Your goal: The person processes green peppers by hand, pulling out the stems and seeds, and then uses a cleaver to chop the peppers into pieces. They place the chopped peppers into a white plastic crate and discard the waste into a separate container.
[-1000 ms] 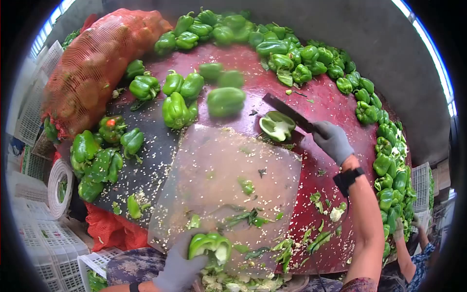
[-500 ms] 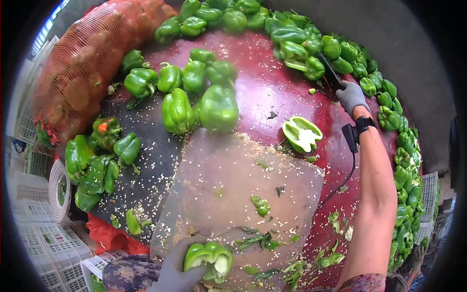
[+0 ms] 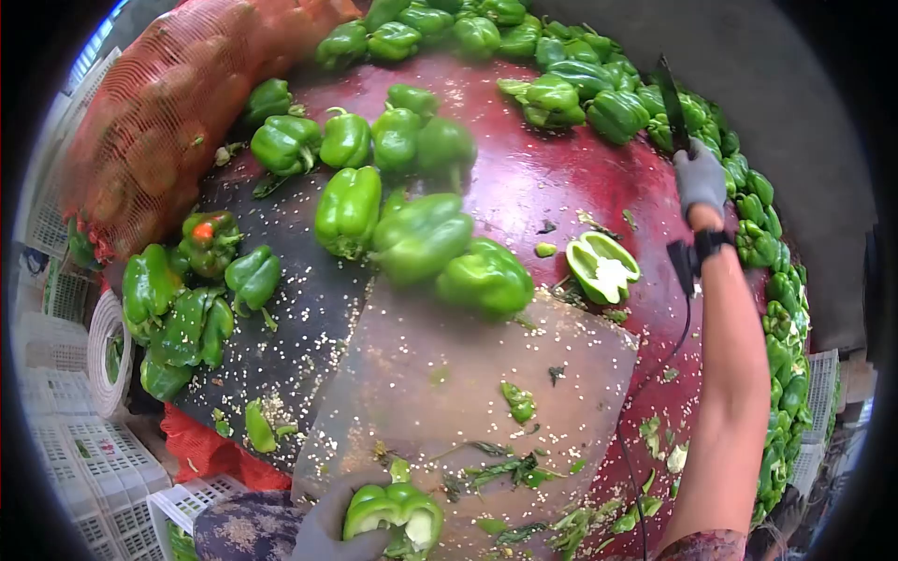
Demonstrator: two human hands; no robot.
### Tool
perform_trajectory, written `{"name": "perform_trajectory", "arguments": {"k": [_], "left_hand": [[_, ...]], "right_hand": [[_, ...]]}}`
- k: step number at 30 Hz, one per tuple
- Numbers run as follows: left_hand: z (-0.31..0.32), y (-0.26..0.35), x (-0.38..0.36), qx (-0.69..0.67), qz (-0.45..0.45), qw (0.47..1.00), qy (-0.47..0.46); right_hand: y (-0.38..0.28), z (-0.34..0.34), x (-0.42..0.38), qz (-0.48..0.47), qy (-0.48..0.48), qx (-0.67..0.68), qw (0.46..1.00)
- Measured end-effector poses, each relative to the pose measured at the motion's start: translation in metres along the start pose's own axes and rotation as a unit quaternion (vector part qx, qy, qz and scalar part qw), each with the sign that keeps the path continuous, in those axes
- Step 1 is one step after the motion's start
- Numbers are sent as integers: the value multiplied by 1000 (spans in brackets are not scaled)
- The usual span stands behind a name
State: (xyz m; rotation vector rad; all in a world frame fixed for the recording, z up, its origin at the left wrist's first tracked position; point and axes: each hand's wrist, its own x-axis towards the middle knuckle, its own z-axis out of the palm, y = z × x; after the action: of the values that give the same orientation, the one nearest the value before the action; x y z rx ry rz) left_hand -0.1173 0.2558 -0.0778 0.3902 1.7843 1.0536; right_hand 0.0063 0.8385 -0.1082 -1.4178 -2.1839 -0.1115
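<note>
My left hand [image 3: 325,525], in a grey glove, grips a cut green bell pepper [image 3: 423,514] at the near edge of the board; its pale hollow inside shows. My right hand [image 3: 702,178], gloved too, is closed on a knife [image 3: 670,105] whose dark blade points up and away, over the peppers heaped at the far right. A halved bell pepper [image 3: 601,271] lies cut face up on the red tabletop. Two whole peppers, one blurred [image 3: 423,238] and one sharper [image 3: 486,278], rest by the far edge of the seed-strewn cutting board [image 3: 412,374].
A long heap of whole green peppers [image 3: 748,238] lines the table's far and right edges. Several more peppers [image 3: 192,323] lie at the left beside a red mesh sack [image 3: 159,131]. White plastic crates [image 3: 84,458] stand at the left. A cord [image 3: 622,411] runs from my right wrist.
My right hand has lifted the knife away from the peppers at the back, its blade swinging upward. A whole pepper has come to the board's far edge. My left hand keeps its cut pepper.
</note>
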Motion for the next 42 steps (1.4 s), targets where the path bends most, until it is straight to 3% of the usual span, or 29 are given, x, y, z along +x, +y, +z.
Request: {"name": "perform_trajectory", "arguments": {"k": [3,7,9,11,12,15,17,18,19,20,21,22,24,27,28,29,30,33,36,38,39,41,42], "left_hand": [[-3,21,-2,-32,-48,998,-3],[-11,20,-7,-1,-60,998,-21],[-11,26,-10,-9,-59,998,-12],[-10,26,-11,-35,-60,998,-15],[-10,23,-13,-57,-63,996,-19],[-13,10,-15,-43,-53,997,-20],[-16,8,-15,-31,-55,998,-17],[-16,11,-13,-37,-60,997,-18],[-17,13,-12,-44,-64,997,-17],[-19,14,-10,-47,-82,995,-24],[-22,16,-9,-48,-100,993,-29],[-25,18,-9,-49,-118,991,-36],[-30,18,-9,-82,-137,986,-37],[-38,17,-15,-68,-132,988,-33],[-37,12,-18,-105,-136,985,-27],[-38,9,-21,-137,-141,980,-23],[-40,9,-24,-109,-122,986,-31],[-45,16,-27,-71,-80,994,-35],[-42,27,-33,-82,-76,993,-36],[-45,22,-32,-52,-43,997,-38],[-46,22,-32,-85,-71,993,-46],[-51,22,-31,-153,-132,978,-59],[-54,20,-32,-147,-119,981,-55]], "right_hand": [[-4,26,40,51,-170,-64,982],[-2,10,-7,34,-224,134,965],[20,-9,-37,-40,-273,173,945],[58,0,-70,-260,-163,214,927],[56,0,-87,-193,-170,294,920],[48,21,-78,-111,-24,249,962],[25,35,-37,-140,89,93,982],[-1,25,-21,-64,15,63,996],[-12,32,3,-47,-2,-7,999],[-21,40,25,-59,-51,-35,996],[-22,62,44,-86,-31,-65,994],[-40,68,50,-48,-107,-56,991],[-69,82,42,-34,-160,-22,986],[-59,72,15,-135,-210,151,956],[-28,89,19,-255,-192,171,932],[-32,72,-5,-293,-195,215,911],[-40,48,-23,-404,-174,115,891],[-70,-4,-81,-336,-205,204,896],[-95,10,-70,-363,-45,202,908],[-129,34,-40,-288,-28,195,937],[-148,47,-22,-265,-21,152,952],[-198,52,5,-160,-103,65,980],[-215,62,17,-134,-135,47,980]]}}
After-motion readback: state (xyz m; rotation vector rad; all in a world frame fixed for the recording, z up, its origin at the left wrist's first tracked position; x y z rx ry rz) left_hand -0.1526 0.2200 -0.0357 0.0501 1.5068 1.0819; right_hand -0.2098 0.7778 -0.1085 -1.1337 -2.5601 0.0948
